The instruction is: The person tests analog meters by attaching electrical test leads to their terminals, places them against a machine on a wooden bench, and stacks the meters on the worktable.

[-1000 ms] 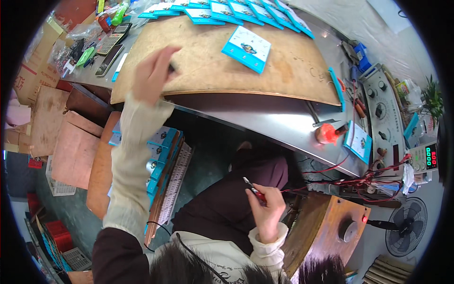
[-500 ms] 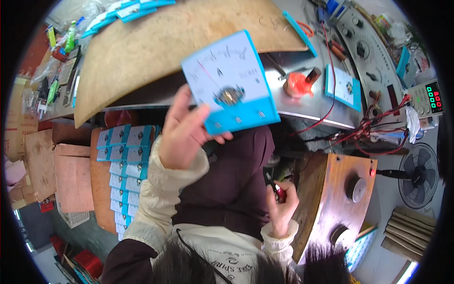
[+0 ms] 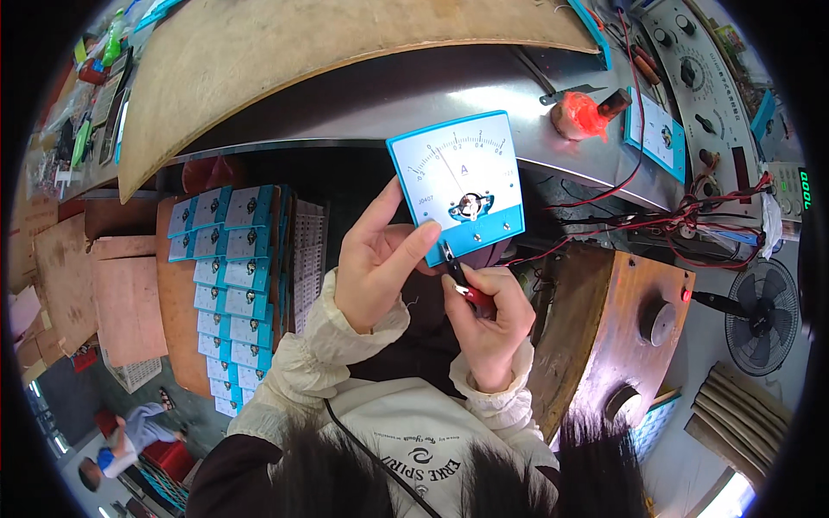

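My left hand (image 3: 371, 272) holds a blue-edged panel meter (image 3: 462, 160) by its lower left corner, thumb on the front. The meter has a white scale face, a thin needle leaning left and an exposed movement near its middle. Its blue lower strip carries small metal terminals. In my right hand (image 3: 494, 324), thumb and fingers pinch a red-and-black test lead (image 3: 473, 293). The lead's slim metal tip meets the left end of the blue strip; whether it touches the terminal there is hard to tell.
Several similar meters (image 3: 226, 272) stand in stacked rows at the left. Beyond my hands lies a metal bench with a brown board (image 3: 345, 43). An orange-wrapped pot (image 3: 579, 116), a control panel (image 3: 704, 82) and tangled red wires (image 3: 691, 211) are at right, above a wooden box (image 3: 596, 319).
The meter has moved right and down, and now faces me more squarely. My right hand has risen from my lap, bringing the test lead to the meter's lower edge. A person appears at lower left.
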